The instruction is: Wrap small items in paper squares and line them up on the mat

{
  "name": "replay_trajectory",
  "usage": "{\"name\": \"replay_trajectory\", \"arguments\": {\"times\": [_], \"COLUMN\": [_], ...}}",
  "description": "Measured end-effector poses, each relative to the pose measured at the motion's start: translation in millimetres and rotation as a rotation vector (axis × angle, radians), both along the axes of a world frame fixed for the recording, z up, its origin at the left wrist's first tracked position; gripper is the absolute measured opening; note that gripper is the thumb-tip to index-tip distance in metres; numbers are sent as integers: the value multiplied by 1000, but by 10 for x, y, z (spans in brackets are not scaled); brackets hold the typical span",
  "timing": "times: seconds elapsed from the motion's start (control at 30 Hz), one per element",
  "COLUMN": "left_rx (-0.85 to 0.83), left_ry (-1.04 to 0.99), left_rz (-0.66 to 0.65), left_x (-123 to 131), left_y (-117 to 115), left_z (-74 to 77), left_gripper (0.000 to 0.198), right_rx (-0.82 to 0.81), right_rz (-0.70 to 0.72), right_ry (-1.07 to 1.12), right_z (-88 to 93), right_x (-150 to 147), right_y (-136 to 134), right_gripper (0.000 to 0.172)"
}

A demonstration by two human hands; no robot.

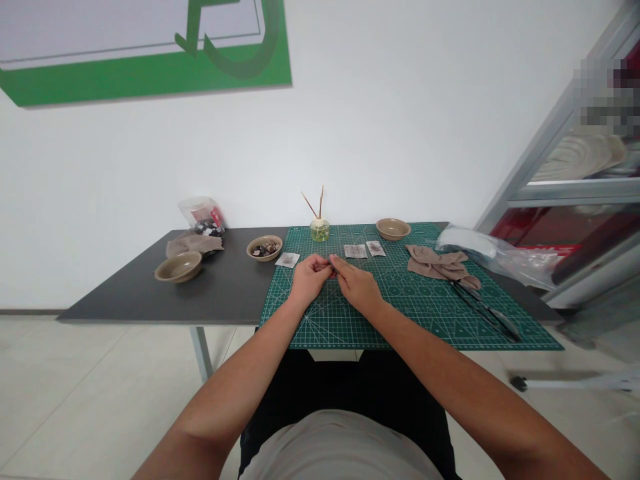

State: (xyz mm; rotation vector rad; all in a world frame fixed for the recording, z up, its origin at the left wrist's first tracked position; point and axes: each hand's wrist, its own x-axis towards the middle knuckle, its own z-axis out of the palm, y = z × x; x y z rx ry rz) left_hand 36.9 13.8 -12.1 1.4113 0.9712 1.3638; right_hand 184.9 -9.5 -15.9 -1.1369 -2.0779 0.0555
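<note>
My left hand and my right hand meet above the green cutting mat. Their fingers are closed, fingertips together around something small and dark that I cannot make out. Left of my left hand lies a small white packet; behind it a brown bowl holds dark and pale small pieces. Just beyond my right hand are a white packet with dark markings and a smaller similar one.
A glass jar with sticks stands at the back. Another bowl is behind right, a third bowl at left by a cloth and a plastic bag. On the right lie a brown cloth, a dark long tool and clear plastic wrapping.
</note>
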Motion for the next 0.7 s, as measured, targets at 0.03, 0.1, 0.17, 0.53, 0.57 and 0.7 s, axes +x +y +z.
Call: {"name": "replay_trajectory", "arguments": {"times": [0.03,0.1,0.17,0.53,0.57,0.7], "left_rx": [-1,-5,0,4,9,25], "left_ry": [-12,-33,-26,-53,-48,-110], "left_rz": [-2,-10,-16,-13,-15,9], "left_x": [0,1,2,1,0,-9], "left_y": [2,2,-4,-31,-31,-12], "left_z": [-5,-4,8,69,70,63], "left_gripper": [18,19,19,20,20,22], "right_rx": [-9,-34,-38,-72,-68,-107], "right_rz": [-11,-35,-19,14,15,-38], "right_ry": [21,67,93,104,97,84], "right_z": [-2,-8,-15,-10,-8,11], "right_x": [1,5,11,25,23,19], "right_y": [1,8,18,31,29,27], "right_gripper": [48,48,48,47,48,46]}}
